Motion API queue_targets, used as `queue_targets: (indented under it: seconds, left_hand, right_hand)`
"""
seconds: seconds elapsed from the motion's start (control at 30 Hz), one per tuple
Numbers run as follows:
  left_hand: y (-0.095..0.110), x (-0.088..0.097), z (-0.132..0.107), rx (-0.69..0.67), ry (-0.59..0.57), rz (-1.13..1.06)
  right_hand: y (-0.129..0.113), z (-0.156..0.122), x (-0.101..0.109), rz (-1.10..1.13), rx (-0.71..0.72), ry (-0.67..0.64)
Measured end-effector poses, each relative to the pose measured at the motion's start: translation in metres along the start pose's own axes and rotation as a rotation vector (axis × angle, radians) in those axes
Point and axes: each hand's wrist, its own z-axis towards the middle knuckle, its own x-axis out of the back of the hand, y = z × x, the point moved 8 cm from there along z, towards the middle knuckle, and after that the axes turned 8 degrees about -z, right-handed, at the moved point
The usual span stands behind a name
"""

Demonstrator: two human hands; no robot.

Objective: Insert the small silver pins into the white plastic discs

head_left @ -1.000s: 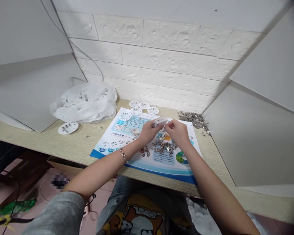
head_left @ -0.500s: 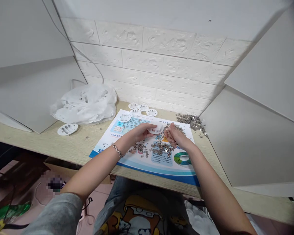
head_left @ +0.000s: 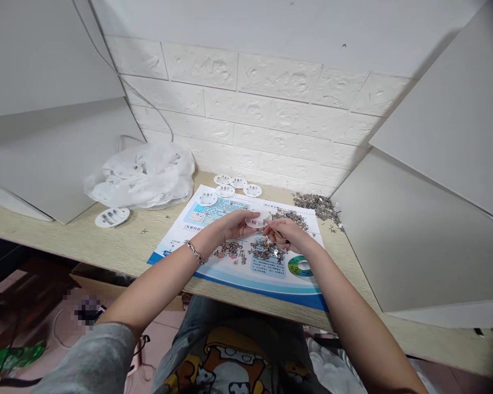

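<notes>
Now left hand (head_left: pixel 234 224) holds white disc (head_left: pixel 258 220) flat.

Bare desk (head_left: pixel 107 246) left; metal bits (head_left: pixel 267 249) under hands, discs (head_left: pixel 236 185) behind.

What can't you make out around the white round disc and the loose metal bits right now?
Head view only:
- The small part in the right hand: hidden by its fingers.
- Underside of the white round plastic disc in the left hand: faces away.
- Shapes of the small silver metal pieces: too tiny.
- Contents of the white plastic bag: veiled by film.
</notes>
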Motion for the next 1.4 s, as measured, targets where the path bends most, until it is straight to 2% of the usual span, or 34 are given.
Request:
queue_targets:
  seconds: [0.2,0.4,0.53,0.73,0.83,0.97,1.07,1.17,1.23,1.3,1.4]
  left_hand:
    - [0.002,-0.004,-0.001,-0.026,-0.026,0.021]
    - [0.007,-0.004,-0.003,-0.056,0.053,0.11]
    - [0.013,-0.005,-0.004,-0.093,0.049,0.183]
    - [0.019,-0.006,-0.006,-0.141,0.025,0.262]
    - [0.018,-0.008,-0.007,-0.147,0.019,0.295]
    - [0.018,-0.008,-0.004,-0.15,0.012,0.281]
    - [0.025,-0.009,0.0,-0.196,-0.009,0.197]
    - [0.04,-0.005,0.002,-0.307,0.008,0.163]
    - [0.048,-0.002,0.001,-0.377,0.02,0.184]
    - [0.051,0.0,0.001,-0.403,0.015,0.211]
    - [0.046,0.0,0.003,-0.4,-0.002,0.304]
  right_hand:
    - [0.001,0.003,0.002,-0.024,0.028,0.032]
    - [-0.003,-0.001,0.002,-0.092,0.024,0.028]
    - [-0.008,-0.001,0.007,-0.266,0.033,0.1]
    - [-0.027,-0.006,0.011,-0.578,0.169,0.24]
    - [-0.035,-0.01,0.011,-0.734,0.179,0.31]
    - [-0.043,-0.013,0.008,-0.839,0.211,0.374]
    - [-0.05,-0.018,0.011,-0.78,0.301,0.517]
    - [-0.053,-0.031,0.025,-0.502,0.392,0.727]
    - [-0.048,-0.036,0.037,-0.315,0.38,0.822]
    - [-0.038,-0.033,0.045,-0.212,0.279,0.822]
    - [-0.023,-0.019,0.044,-0.143,0.121,0.677]
